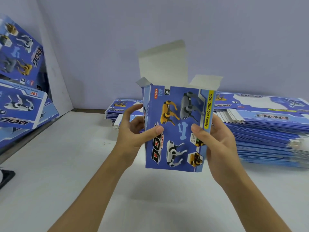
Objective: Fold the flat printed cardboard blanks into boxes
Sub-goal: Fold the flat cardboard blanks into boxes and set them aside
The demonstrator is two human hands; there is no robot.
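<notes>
A blue printed cardboard box (175,114) with robot-dog pictures is held upright in the air above the white table (83,164). Its top flaps stand open, showing grey-white insides; the tall lid flap (163,62) points up. My left hand (133,131) grips the box's left side, thumb on the front panel and fingers behind. Gripping the right side is my right hand (217,141), with its thumb on the front near the yellow strip. The box's bottom end is hidden from view.
A large stack of flat blue blanks (267,128) lies on the table at the right, and a smaller stack (120,111) sits behind my left hand. Folded boxes (21,91) are piled at the left against the wall.
</notes>
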